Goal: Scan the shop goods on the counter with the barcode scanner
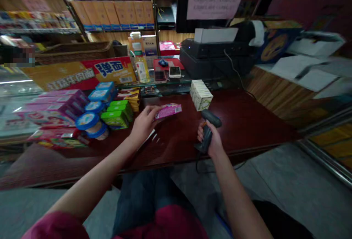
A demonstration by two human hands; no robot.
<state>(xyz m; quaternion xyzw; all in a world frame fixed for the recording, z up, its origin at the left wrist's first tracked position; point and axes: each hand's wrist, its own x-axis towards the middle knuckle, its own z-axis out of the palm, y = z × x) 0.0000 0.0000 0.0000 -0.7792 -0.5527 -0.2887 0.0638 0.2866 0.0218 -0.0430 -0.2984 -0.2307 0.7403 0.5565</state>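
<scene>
My left hand (pixel 145 121) is closed on the left end of a flat pink box (pixel 169 111), held just over the dark red counter (pixel 173 140). A barcode shows on the box's side, toward its right end. In my right hand (pixel 213 138) is a dark handheld barcode scanner (pixel 211 118), gripped by its handle with the head up and a cable hanging below. Left of my left hand are green boxes (pixel 117 116), tubs with blue lids (pixel 89 121) and a stack of yellow-brown packs (pixel 132 98). White patterned small boxes (pixel 200 94) stand in a row behind the scanner.
Purple boxes (pixel 57 107) and red boxes (pixel 59 136) are piled at the far left. Behind them stands a red and orange carton (pixel 82 72) beside a wicker basket (pixel 74 51). A black machine (pixel 217 61) with a cable is at the back right. Shelves line the back.
</scene>
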